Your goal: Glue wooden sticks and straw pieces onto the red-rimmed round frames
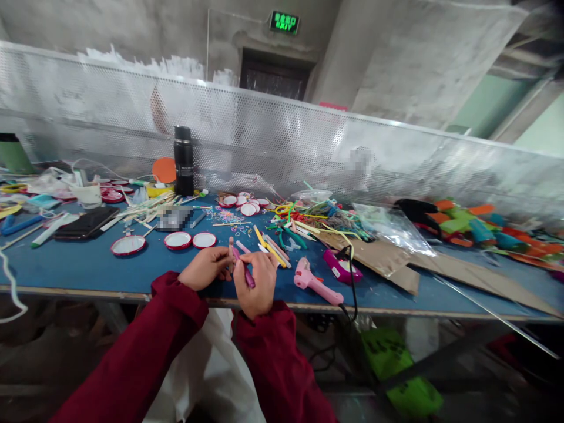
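Purple and slender, a stick (249, 278) is pinched in the right hand (258, 282), its fingers closed, above the blue tabletop's (83, 264) near edge. Fingers curled in, the left hand (206, 267) holds a thin light-brown strip (231, 248) just beside it. At the right hand's three o'clock lies a pink plastic glue gun (318, 286).

At the front edge of a blue worktable (74, 273), the right hand (257, 285) grips a purple stick (249, 278) close to the left hand's (205, 268) curled fingers; a pink glue gun (318, 284) (black cord (352, 279) at its handle end) lies rightward, red-rimmed lids (178, 239) leftward.
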A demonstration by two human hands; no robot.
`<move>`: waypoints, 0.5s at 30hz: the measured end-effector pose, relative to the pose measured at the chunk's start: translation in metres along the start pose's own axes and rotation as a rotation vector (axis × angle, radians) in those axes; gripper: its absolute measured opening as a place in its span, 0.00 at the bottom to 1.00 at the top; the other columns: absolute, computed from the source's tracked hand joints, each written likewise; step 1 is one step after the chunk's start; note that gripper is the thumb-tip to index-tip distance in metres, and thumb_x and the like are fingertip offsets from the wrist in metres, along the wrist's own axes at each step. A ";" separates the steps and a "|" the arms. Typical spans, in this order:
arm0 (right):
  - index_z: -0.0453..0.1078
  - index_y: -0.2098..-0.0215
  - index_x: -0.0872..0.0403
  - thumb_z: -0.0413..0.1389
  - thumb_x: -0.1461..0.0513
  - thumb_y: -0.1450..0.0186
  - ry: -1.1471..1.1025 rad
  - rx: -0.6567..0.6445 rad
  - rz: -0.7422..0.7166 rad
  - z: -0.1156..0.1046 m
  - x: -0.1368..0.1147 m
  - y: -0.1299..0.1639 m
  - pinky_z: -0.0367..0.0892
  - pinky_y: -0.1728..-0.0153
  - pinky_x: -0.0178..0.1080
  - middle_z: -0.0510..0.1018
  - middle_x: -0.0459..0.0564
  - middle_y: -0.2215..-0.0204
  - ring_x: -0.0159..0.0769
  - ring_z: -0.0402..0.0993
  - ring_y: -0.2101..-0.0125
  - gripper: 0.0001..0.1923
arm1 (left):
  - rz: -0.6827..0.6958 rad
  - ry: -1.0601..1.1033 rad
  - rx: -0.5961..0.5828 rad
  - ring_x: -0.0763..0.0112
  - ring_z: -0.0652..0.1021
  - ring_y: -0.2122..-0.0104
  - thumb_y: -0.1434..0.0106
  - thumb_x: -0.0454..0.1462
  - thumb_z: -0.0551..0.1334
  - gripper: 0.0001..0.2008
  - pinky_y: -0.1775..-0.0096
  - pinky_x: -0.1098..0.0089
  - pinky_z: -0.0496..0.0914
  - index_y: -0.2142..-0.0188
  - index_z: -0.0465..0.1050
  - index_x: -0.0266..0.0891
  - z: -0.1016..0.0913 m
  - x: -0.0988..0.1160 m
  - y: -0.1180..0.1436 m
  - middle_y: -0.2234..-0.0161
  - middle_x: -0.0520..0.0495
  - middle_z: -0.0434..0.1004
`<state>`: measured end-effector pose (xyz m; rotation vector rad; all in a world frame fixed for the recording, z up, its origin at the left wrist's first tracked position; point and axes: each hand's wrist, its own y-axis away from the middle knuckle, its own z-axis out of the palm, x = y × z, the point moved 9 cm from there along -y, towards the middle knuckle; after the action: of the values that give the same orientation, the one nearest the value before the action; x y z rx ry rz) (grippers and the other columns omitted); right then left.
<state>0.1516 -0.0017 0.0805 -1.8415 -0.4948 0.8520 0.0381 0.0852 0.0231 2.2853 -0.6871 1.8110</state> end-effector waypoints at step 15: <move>0.67 0.65 0.52 0.53 0.63 0.33 0.014 -0.018 -0.002 0.002 -0.001 -0.002 0.60 0.55 0.45 0.77 0.46 0.71 0.37 0.73 0.66 0.03 | -0.006 0.003 0.002 0.73 0.74 0.76 0.40 0.50 0.62 0.17 0.72 0.72 0.71 0.70 0.68 0.38 0.002 0.003 0.001 0.75 0.52 0.72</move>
<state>0.1495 -0.0004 0.0827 -1.8618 -0.4962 0.8353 0.0397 0.0829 0.0257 2.2825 -0.6783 1.8131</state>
